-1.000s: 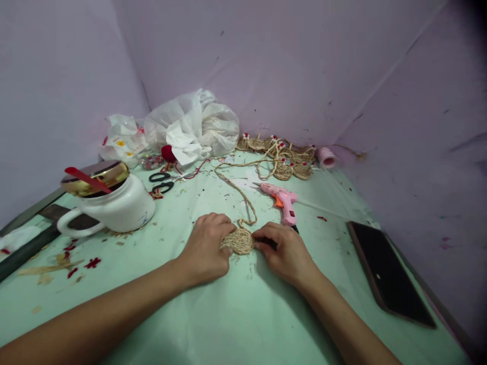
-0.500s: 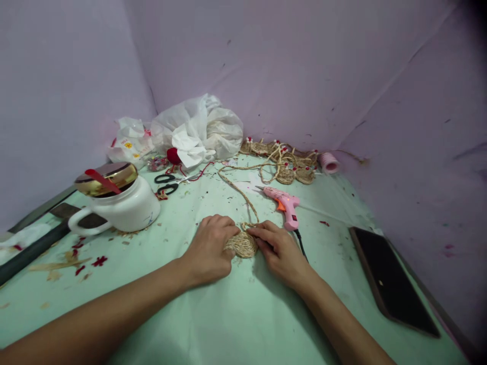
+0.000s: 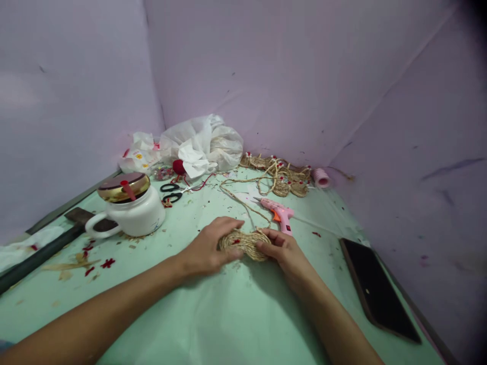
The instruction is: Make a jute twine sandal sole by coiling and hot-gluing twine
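A coiled braided-rope piece (image 3: 247, 244) with two rounded lobes and a small red mark on the left one is between my hands, low over the table. My left hand (image 3: 207, 248) holds its left end, thumb along the near edge and fingers on the far side. At the right end, my right hand (image 3: 283, 251) pinches the piece with the thumb on top; some fingertips are hidden behind it. A loose length of braided rope (image 3: 243, 203) runs from the piece toward the back. Just beyond my right hand lies a pink glue gun (image 3: 279, 210).
Left stand a white mug (image 3: 139, 215) with a gold-rimmed lid and a dark-handled hammer (image 3: 49, 251). Behind are black-handled scissors (image 3: 173, 192), a white plastic bag (image 3: 205, 142), finished rope pieces (image 3: 283, 185) and a pink spool (image 3: 321, 177). A dark phone (image 3: 376, 284) lies right.
The piece has turned and come up in my hands, so both lobes and the red mark now show. My left fingers have loosened and spread along it. The camera view has shifted slightly.
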Demonstrator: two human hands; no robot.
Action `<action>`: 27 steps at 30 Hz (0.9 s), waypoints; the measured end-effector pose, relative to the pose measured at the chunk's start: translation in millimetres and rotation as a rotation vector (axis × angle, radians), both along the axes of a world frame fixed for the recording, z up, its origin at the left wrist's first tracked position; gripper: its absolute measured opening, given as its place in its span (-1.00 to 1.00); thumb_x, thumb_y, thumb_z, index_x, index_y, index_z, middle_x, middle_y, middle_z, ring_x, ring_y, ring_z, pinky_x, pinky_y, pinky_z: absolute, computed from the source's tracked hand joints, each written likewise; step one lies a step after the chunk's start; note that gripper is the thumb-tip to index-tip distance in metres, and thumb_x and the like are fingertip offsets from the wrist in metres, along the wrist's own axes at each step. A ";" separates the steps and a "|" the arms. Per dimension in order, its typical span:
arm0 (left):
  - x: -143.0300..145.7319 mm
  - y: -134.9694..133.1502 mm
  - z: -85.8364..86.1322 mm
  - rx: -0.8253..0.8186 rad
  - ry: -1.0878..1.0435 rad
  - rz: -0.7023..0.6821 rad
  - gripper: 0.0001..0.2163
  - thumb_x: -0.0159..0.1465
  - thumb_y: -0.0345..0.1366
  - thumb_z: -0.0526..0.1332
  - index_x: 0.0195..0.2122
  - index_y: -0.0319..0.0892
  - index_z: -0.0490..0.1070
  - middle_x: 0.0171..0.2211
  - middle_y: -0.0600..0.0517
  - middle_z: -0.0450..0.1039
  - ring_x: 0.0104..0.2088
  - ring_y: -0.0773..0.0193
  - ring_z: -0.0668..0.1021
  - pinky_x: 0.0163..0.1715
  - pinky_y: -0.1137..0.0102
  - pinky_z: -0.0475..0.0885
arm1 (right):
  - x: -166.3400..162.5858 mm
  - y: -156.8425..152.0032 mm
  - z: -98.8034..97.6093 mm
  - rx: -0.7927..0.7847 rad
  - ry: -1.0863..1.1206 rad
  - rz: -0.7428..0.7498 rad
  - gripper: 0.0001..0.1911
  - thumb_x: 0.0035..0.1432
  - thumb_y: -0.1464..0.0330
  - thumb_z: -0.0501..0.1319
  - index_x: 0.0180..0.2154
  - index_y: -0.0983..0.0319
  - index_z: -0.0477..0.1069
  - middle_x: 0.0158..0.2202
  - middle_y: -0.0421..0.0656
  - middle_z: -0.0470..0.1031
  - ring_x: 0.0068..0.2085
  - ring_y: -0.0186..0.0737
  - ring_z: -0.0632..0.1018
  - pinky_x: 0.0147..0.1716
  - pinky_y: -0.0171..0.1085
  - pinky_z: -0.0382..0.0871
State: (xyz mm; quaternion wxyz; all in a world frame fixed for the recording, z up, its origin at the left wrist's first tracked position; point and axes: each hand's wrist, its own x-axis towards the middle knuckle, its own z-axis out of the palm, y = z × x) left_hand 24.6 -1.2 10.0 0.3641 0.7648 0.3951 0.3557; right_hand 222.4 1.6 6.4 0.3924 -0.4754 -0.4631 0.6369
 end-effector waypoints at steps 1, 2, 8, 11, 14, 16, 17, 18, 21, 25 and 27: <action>-1.6 1.4 1.7 -0.109 -0.094 0.066 -0.55 0.11 -0.16 0.21 0.01 -0.27 0.34 -0.03 -0.16 0.38 -0.02 0.08 0.41 -0.01 0.20 0.30 | 3.8 0.6 2.4 0.003 0.020 0.001 -0.72 -0.23 0.33 0.38 -0.38 0.26 0.48 -0.48 -0.22 0.52 -0.47 -0.30 0.47 -0.42 -0.32 0.30; -2.8 2.5 3.3 -0.221 -0.188 0.134 -0.56 0.12 -0.13 0.21 -0.03 -0.27 0.36 -0.07 -0.15 0.41 -0.06 0.09 0.44 -0.07 0.22 0.34 | 7.4 0.7 5.0 0.008 0.040 0.003 -0.71 -0.23 0.33 0.39 -0.36 0.26 0.49 -0.45 -0.21 0.53 -0.44 -0.28 0.48 -0.39 -0.31 0.30; 1.5 -4.6 10.5 -0.719 -0.471 0.064 -0.60 -0.03 -0.07 0.33 -0.29 -0.29 0.48 -0.43 -0.05 0.51 -0.50 0.30 0.48 -0.55 0.45 0.35 | 15.3 -7.3 19.2 0.045 0.132 0.018 -0.64 -0.26 0.33 0.42 -0.29 0.27 0.54 -0.40 -0.19 0.56 -0.39 -0.28 0.49 -0.34 -0.32 0.29; 8.7 -14.5 12.7 -0.771 -0.434 -0.045 -0.63 -0.12 -0.10 0.39 -0.42 -0.33 0.49 -0.56 -0.02 0.47 -0.61 0.38 0.42 -0.66 0.52 0.26 | 11.6 -10.9 20.9 0.046 0.176 0.029 -0.58 -0.32 0.31 0.46 -0.30 0.30 0.55 -0.44 -0.18 0.55 -0.42 -0.30 0.48 -0.39 -0.34 0.29; 16.1 -21.6 12.0 -0.783 -0.477 0.016 -0.64 -0.21 -0.15 0.43 -0.49 -0.33 0.47 -0.61 0.01 0.45 -0.64 0.40 0.40 -0.69 0.52 0.26 | 8.5 -9.0 17.4 0.044 0.254 0.003 -0.50 -0.26 0.09 0.40 -0.28 0.26 0.54 -0.39 -0.16 0.55 -0.39 -0.28 0.50 -0.36 -0.32 0.34; 19.8 -23.0 9.8 -0.736 -0.553 0.123 -0.64 -0.21 -0.15 0.44 -0.47 -0.31 0.46 -0.58 0.02 0.45 -0.61 0.39 0.41 -0.66 0.52 0.30 | 7.7 -5.4 13.0 0.028 0.298 -0.039 -0.48 -0.16 -0.06 0.28 -0.32 0.22 0.52 -0.36 -0.13 0.55 -0.37 -0.27 0.50 -0.35 -0.31 0.37; 21.1 -22.9 8.3 -0.712 -0.578 0.156 -0.64 -0.20 -0.15 0.44 -0.46 -0.31 0.46 -0.57 0.02 0.46 -0.59 0.39 0.42 -0.64 0.51 0.32 | 7.3 -3.7 10.4 0.015 0.309 -0.059 -0.49 -0.13 -0.08 0.25 -0.35 0.21 0.52 -0.36 -0.12 0.55 -0.37 -0.28 0.51 -0.37 -0.31 0.38; 22.1 -22.3 6.7 -0.692 -0.593 0.177 -0.64 -0.19 -0.16 0.44 -0.45 -0.31 0.46 -0.55 0.01 0.47 -0.57 0.39 0.43 -0.61 0.51 0.34 | 6.7 -2.5 7.9 0.003 0.313 -0.077 -0.52 -0.12 -0.07 0.25 -0.38 0.21 0.51 -0.37 -0.11 0.55 -0.39 -0.29 0.51 -0.40 -0.32 0.38; 24.7 -20.6 1.6 -0.664 -0.601 0.184 -0.61 -0.17 -0.15 0.44 -0.39 -0.31 0.47 -0.49 -0.01 0.49 -0.53 0.38 0.45 -0.57 0.50 0.36 | 2.0 -2.9 1.8 -0.006 0.305 -0.084 -0.62 -0.20 0.08 0.38 -0.42 0.25 0.50 -0.39 -0.12 0.55 -0.42 -0.31 0.51 -0.43 -0.34 0.38; 29.1 -21.6 -3.7 -0.664 -0.570 0.129 -0.59 -0.15 -0.16 0.44 -0.34 -0.34 0.48 -0.46 -0.05 0.49 -0.52 0.37 0.44 -0.57 0.49 0.36 | -6.4 -7.3 -1.1 0.056 0.295 -0.103 -0.64 -0.30 0.21 0.45 -0.45 0.30 0.49 -0.48 -0.17 0.53 -0.46 -0.31 0.50 -0.45 -0.35 0.37; 30.6 -22.7 -5.0 -0.663 -0.558 0.081 -0.60 -0.08 -0.13 0.40 -0.32 -0.35 0.48 -0.46 -0.05 0.48 -0.51 0.38 0.43 -0.57 0.50 0.36 | -7.4 -7.5 -0.7 0.086 0.294 -0.139 -0.64 -0.31 0.23 0.46 -0.45 0.31 0.49 -0.50 -0.19 0.52 -0.49 -0.33 0.48 -0.47 -0.35 0.36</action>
